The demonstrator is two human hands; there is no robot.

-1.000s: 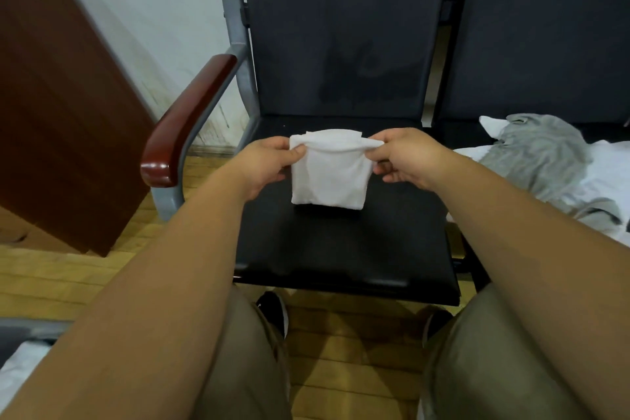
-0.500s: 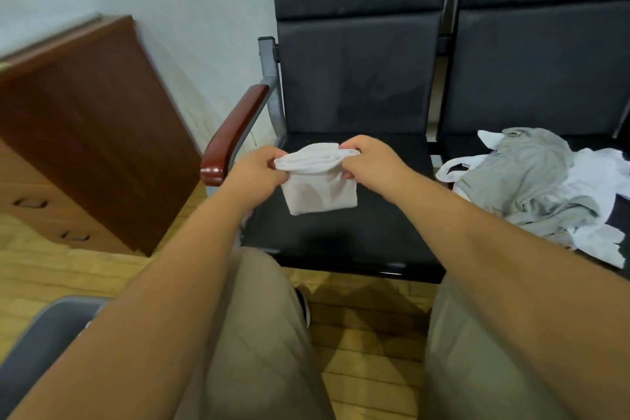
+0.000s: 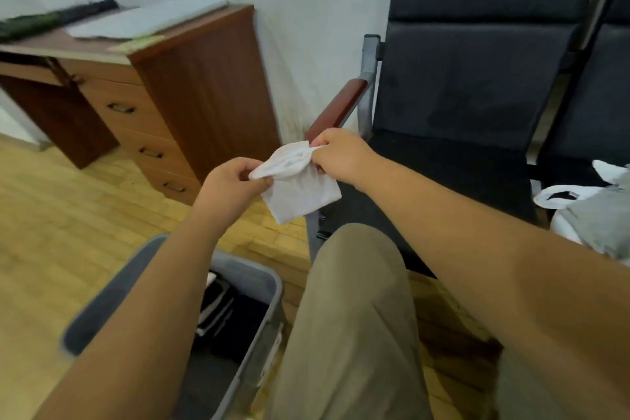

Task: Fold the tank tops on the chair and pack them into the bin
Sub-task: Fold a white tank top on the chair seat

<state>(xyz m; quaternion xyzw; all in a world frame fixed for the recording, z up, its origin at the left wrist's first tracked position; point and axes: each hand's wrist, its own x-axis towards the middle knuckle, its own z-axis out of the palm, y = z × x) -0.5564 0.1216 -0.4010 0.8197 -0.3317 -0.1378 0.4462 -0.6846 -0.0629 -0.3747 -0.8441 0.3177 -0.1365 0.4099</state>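
A small folded white tank top (image 3: 300, 187) hangs in the air left of the black chair seat (image 3: 443, 177). My left hand (image 3: 231, 187) pinches its left top corner and my right hand (image 3: 337, 155) pinches the right top corner. Below, by my left knee, stands a grey bin (image 3: 262, 286) with dark and white folded clothes inside, partly hidden by my left forearm. On the second seat at the far right lies a pile of grey and white tank tops (image 3: 600, 215).
A brown wooden desk with drawers (image 3: 191, 89) stands at the left against the white wall. The chair's red-brown armrest (image 3: 341, 109) is just behind my right hand. The floor is light wood. My knees fill the lower middle.
Both hands lifted the folded white top off the seat and carried it left, past the armrest. The view swung left and the grey bin came into sight below.
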